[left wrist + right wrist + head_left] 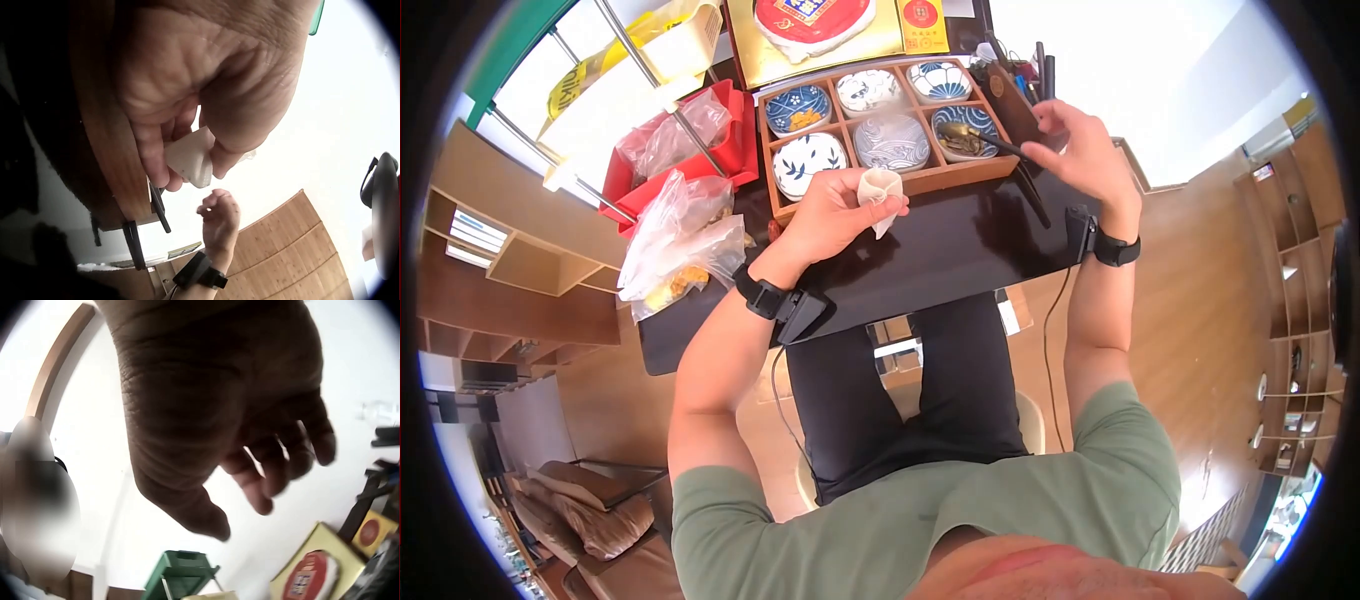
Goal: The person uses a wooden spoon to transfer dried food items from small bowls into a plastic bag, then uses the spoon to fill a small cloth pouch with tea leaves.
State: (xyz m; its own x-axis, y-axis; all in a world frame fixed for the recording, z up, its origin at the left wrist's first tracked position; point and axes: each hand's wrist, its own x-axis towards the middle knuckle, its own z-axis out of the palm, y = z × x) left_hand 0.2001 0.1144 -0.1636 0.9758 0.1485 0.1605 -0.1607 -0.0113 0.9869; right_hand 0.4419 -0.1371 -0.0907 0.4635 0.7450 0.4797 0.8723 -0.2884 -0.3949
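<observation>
My left hand (pixel 835 212) pinches a small white filter bag (pixel 880 186) between thumb and fingers, in front of the wooden compartment tray (pixel 990 170). In the left wrist view the bag (pixel 191 157) tapers like a cone and looks thin and pale. My right hand (pixel 1085 152) is raised at the tray's right side, fingers loosely spread and holding nothing, as the right wrist view also shows. Just left of its thumb is the dark handle (pixel 1004 147) of a brass-coloured utensil (pixel 962 137), which lies in the tray's front right patterned bowl (pixel 983 120).
Other blue-and-white bowls fill the tray; the back left one holds orange pieces (pixel 804 118). Left of it stand a red bin (pixel 747 140) and clear plastic bags (pixel 685 230). A gold box (pixel 825 52) lies behind, a dark holder with pens (pixel 1010 95) at the right.
</observation>
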